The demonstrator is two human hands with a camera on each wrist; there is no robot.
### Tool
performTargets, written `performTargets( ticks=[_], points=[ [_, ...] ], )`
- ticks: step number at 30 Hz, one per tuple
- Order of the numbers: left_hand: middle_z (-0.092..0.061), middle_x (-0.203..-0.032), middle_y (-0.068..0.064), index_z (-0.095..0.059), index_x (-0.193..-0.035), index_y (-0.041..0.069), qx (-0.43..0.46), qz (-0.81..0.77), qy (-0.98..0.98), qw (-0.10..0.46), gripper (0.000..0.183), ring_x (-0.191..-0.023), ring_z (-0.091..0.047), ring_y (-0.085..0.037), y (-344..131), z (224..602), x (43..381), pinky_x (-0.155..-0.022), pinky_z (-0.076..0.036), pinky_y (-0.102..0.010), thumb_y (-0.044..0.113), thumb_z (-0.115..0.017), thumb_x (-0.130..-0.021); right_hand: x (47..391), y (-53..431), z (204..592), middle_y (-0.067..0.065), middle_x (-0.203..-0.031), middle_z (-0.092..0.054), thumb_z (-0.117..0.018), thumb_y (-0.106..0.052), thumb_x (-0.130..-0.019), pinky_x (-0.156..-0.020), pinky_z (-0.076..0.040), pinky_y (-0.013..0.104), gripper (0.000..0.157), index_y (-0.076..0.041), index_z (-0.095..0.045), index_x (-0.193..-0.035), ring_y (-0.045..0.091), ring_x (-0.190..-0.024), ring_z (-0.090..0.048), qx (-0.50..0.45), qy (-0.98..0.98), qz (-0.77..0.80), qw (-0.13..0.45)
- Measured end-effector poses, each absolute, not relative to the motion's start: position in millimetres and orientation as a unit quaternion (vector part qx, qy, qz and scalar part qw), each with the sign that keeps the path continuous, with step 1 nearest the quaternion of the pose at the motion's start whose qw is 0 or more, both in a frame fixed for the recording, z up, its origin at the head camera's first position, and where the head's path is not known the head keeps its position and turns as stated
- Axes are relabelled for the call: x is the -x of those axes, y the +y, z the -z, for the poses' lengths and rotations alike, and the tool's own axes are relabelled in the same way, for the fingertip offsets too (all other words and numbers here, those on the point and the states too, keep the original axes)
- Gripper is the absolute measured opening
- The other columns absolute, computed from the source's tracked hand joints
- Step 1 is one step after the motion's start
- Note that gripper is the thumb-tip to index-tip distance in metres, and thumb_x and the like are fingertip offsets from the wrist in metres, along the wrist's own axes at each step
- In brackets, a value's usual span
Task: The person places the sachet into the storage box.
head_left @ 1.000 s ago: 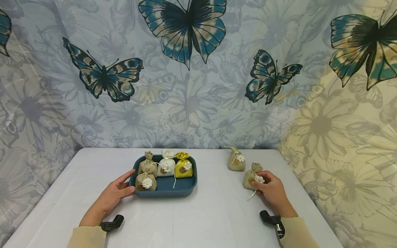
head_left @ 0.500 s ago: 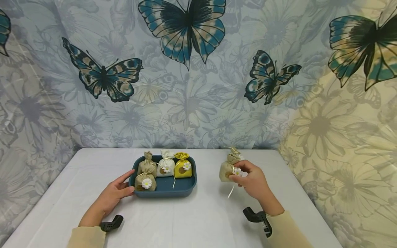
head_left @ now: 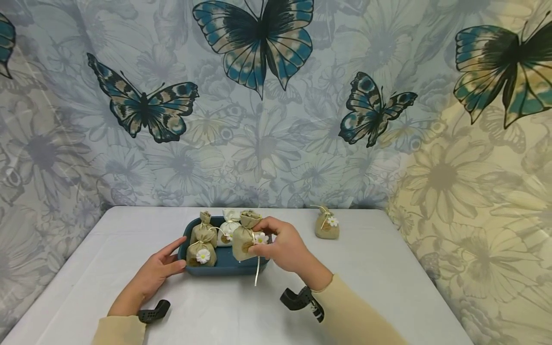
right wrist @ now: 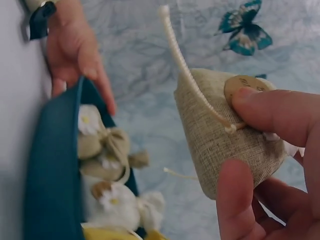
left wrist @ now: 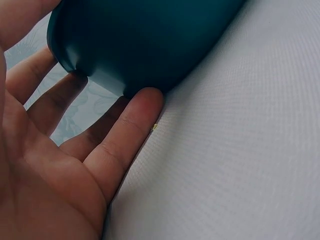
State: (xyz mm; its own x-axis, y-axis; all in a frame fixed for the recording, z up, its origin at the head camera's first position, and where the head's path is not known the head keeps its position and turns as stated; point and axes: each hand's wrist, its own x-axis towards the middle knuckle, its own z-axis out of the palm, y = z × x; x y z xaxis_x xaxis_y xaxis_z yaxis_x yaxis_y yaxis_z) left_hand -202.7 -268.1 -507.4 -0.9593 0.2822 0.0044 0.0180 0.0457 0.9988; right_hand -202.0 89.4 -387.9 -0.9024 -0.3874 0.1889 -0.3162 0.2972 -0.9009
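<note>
From my end I have the right hand (head_left: 288, 247) pinching a beige pouch (head_left: 243, 243) by its side, thumb on the front and fingers behind. The pouch hangs over the right half of the blue tray (head_left: 215, 271), its loose cord (right wrist: 187, 70) dangling by the tray's front rim. My left hand (head_left: 154, 273) lies with fingers extended against the tray's left end; the two hands are well apart. The tray sits left of centre on the counter (head_left: 224, 311), towards its back edge.

I judge the pouch light and soft, a coarse weave that should grip well and give under pressure. I'd take it round the full body just below the tied neck, squeezing gently; the white flower (head_left: 260, 238) and cord look easier to tug loose, so I'd avoid lifting by them.

For writing, I find only a round tan label (right wrist: 240, 89) on the pouch, bearing small dark marks partly covered by a fingertip. I can't read them, and I make out no brand.
</note>
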Motion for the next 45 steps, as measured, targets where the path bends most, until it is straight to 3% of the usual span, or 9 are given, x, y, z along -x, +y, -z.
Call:
performTargets(
  ticks=[3, 5, 12, 17, 21, 34, 39, 45],
  points=[
    [-0.012, -0.159, -0.03, -0.024, -0.159, 0.005, -0.101, -0.682, 0.718, 0.097, 0.074, -0.141, -0.022, -0.047, -269, 507, 203, -0.091, -0.053, -0.038, 0.006, -0.065, -0.098, 213, 71, 395, 0.006, -0.103, -0.063, -0.086, -0.022, -0.08, -0.062, -0.055, 0.057, 0.032, -0.02, -0.07, -0.108, 0.026, -0.066, -0.06, 0.224, 0.774, 0.588, 0.076],
    [-0.012, -0.159, -0.03, -0.023, -0.159, 0.005, -0.102, -0.681, 0.719, 0.098, 0.074, -0.141, -0.021, -0.047, -269, 507, 203, -0.091, -0.053, -0.039, 0.006, -0.065, -0.098, 221, 61, 400, 0.006, -0.107, -0.062, -0.086, -0.02, -0.08, -0.063, -0.055, 0.058, 0.034, -0.018, -0.07, -0.11, 0.027, -0.059, -0.058, 0.218, 0.764, 0.599, 0.097],
    [-0.009, -0.16, -0.028, -0.023, -0.159, 0.005, -0.104, -0.682, 0.717, 0.101, 0.073, -0.142, -0.018, -0.048, -269, 509, 204, -0.091, -0.053, -0.037, 0.006, -0.064, -0.098, 244, 42, 419, 0.008, -0.1, -0.061, -0.086, -0.014, -0.079, -0.065, -0.056, 0.054, 0.036, -0.016, -0.069, -0.111, 0.038, -0.069, -0.059, 0.173, 0.763, 0.607, 0.142],
    [-0.008, -0.16, -0.029, -0.023, -0.159, 0.005, -0.107, -0.68, 0.718, 0.102, 0.073, -0.142, -0.018, -0.048, -270, 510, 204, -0.09, -0.053, -0.036, 0.006, -0.064, -0.099, 254, 34, 430, 0.006, -0.114, -0.058, -0.087, -0.012, -0.077, -0.062, -0.057, 0.049, 0.036, -0.015, -0.068, -0.108, 0.027, -0.062, -0.059, 0.127, 0.786, 0.591, 0.132],
    [-0.008, -0.161, -0.027, -0.024, -0.159, 0.006, -0.102, -0.68, 0.719, 0.103, 0.073, -0.142, -0.017, -0.047, -271, 510, 203, -0.09, -0.053, -0.035, 0.007, -0.064, -0.098, 258, 27, 440, 0.009, -0.107, -0.058, -0.086, -0.009, -0.078, -0.057, -0.057, 0.042, 0.032, -0.013, -0.067, -0.103, 0.02, -0.055, -0.056, 0.098, 0.802, 0.575, 0.129],
    [-0.013, -0.161, -0.025, -0.025, -0.159, 0.009, -0.092, -0.682, 0.718, 0.104, 0.075, -0.141, -0.024, -0.044, -269, 512, 207, -0.091, -0.053, -0.037, 0.01, -0.067, -0.097, 258, 11, 454, 0.006, -0.103, -0.062, -0.089, -0.008, -0.074, -0.052, -0.054, 0.037, 0.031, -0.015, -0.066, -0.094, 0.022, -0.048, -0.058, 0.071, 0.841, 0.522, 0.124],
    [-0.012, -0.161, -0.024, -0.025, -0.159, 0.01, -0.09, -0.684, 0.717, 0.105, 0.075, -0.142, -0.023, -0.043, -269, 513, 209, -0.092, -0.053, -0.038, 0.01, -0.067, -0.097, 258, 10, 456, 0.004, -0.096, -0.062, -0.088, -0.005, -0.074, -0.049, -0.048, 0.033, 0.033, -0.014, -0.064, -0.094, 0.021, -0.05, -0.056, 0.082, 0.853, 0.498, 0.135],
    [-0.011, -0.162, -0.024, -0.025, -0.159, 0.01, -0.087, -0.681, 0.72, 0.103, 0.076, -0.143, -0.021, -0.044, -269, 513, 208, -0.092, -0.053, -0.039, 0.011, -0.068, -0.097, 260, 8, 459, 0.001, -0.092, -0.061, -0.089, -0.008, -0.075, -0.054, -0.046, 0.031, 0.034, -0.013, -0.062, -0.094, 0.018, -0.059, -0.055, 0.109, 0.874, 0.45, 0.146]
  ],
)
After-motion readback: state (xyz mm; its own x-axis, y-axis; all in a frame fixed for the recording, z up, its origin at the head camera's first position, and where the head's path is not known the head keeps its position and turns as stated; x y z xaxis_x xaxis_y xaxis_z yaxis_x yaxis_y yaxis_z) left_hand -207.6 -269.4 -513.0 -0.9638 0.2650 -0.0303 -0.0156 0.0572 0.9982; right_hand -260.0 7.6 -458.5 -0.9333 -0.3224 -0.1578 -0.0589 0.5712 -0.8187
